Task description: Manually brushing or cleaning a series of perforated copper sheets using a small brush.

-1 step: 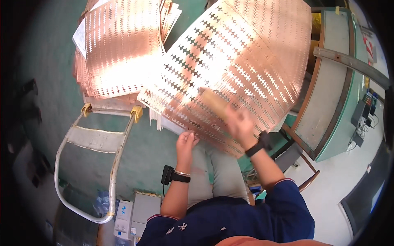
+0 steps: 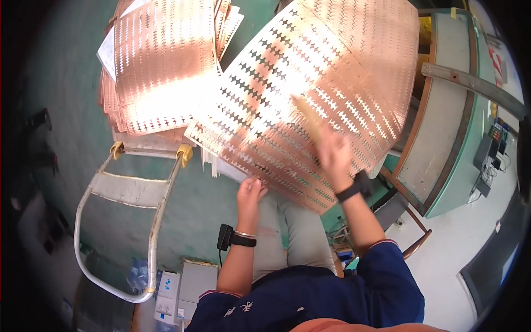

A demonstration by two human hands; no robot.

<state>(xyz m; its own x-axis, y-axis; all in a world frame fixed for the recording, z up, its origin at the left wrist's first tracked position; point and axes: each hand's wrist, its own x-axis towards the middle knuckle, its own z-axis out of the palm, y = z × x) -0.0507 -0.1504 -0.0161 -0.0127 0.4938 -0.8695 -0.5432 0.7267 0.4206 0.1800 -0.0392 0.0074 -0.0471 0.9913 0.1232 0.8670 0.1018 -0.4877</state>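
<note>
A large copper-coloured sheet (image 2: 265, 119), punched with rows of jagged cut-outs, lies tilted in front of me. At its near left edge, my left hand (image 2: 251, 191) is closed, with the fingertips pinching the rim. Over the sheet's near right part, my right hand (image 2: 336, 157) is wrapped round a flat tan tool (image 2: 307, 117). The tool is smeared by motion, so its exact kind does not show. It points up and left, close over the cut-outs; whether it touches the metal I cannot tell. Another punched copper sheet (image 2: 376, 33) lies beneath at the far right.
To the left, a stack of similar punched copper sheets (image 2: 166, 61) rests on a trolley with a white tubular handle (image 2: 153, 243). A green-sided bench (image 2: 451, 105) with a metal bar (image 2: 470, 86) stands at right. Grey boxes (image 2: 196, 279) are on the floor near my left elbow.
My right hand has moved slightly right and the tan tool has swung to show a narrower side. My left hand stays at the sheet's edge.
</note>
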